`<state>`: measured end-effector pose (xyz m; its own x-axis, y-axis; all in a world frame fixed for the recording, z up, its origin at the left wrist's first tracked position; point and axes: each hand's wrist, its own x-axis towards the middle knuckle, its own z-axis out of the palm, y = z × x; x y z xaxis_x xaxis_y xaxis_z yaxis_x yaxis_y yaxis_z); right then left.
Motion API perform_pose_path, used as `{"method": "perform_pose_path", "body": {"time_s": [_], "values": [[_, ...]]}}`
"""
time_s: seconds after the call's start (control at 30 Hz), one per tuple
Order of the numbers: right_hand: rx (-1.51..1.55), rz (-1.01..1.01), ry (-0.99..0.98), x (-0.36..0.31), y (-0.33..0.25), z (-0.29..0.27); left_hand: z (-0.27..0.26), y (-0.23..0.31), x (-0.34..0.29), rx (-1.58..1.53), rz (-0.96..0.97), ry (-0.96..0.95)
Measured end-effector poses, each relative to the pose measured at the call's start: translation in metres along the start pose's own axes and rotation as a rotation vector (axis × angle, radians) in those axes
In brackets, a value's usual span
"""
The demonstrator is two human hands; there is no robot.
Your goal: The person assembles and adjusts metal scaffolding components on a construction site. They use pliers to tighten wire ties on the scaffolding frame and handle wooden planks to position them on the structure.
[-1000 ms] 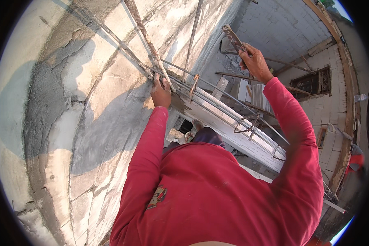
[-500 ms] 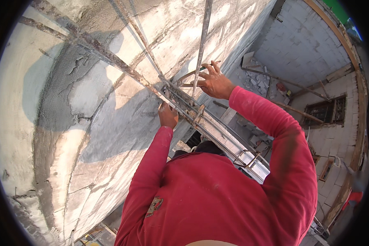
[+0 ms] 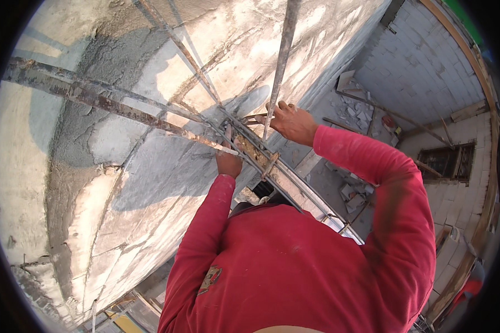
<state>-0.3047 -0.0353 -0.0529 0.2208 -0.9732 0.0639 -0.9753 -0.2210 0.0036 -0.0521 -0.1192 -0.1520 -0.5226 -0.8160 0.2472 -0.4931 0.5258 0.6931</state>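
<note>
Rebar cage (image 3: 270,165) runs, in the head view, from beside the left wall (image 3: 166,183) toward the near right. The left hand (image 3: 229,163) reaches into its far end, probably steadying bars, though whether those fingers grip is hidden; the right hand (image 3: 290,123) has fingers curled around a slim tool (image 3: 254,118), apparently angled for access.

Wall (image 3: 161,177) left, rubble (image 3: 359,115) right, rods (image 3: 283,55) between
</note>
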Motion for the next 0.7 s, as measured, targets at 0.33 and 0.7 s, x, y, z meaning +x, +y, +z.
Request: {"method": "perform_pose_path", "body": {"time_s": [0.33, 0.7], "values": [[0.689, 0.099, -0.238, 0.017, 0.034, -0.005, -0.002, 0.003, 0.000, 0.005, -0.135, -0.055], [0.996, 0.303, -0.364, 0.008, 0.026, 0.011, -0.007, 0.010, -0.002, -0.060, -0.071, -0.056]]}}
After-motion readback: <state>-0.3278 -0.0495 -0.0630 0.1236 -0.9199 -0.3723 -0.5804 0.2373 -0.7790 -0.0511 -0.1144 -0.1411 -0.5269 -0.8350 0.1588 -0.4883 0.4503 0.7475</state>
